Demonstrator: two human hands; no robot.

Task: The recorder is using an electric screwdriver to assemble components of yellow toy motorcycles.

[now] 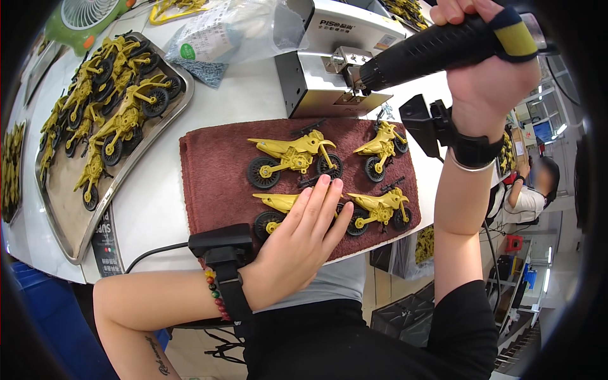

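Observation:
My left hand (297, 231) lies flat, fingers stretched, over a yellow toy motorcycle (273, 201) with black wheels, hiding much of it. My right hand (491, 85) is wrapped round a black electric screwdriver (418, 54), raised at the upper right. Its tip is at the small metal outlet of a silver and black screw feeder (345, 79). More toy motorcycles lie on the brown towel (215, 164): one just above my left hand (294, 152), one at the upper right (381, 149) and one at the lower right (380, 208).
A metal tray (63, 221) heaped with yellow toy motorcycles stands on the left. Behind the towel lies a clear plastic bag (228, 35) of small screws. A green fan (82, 22) is at the far left. Another person (532, 190) sits off to the right.

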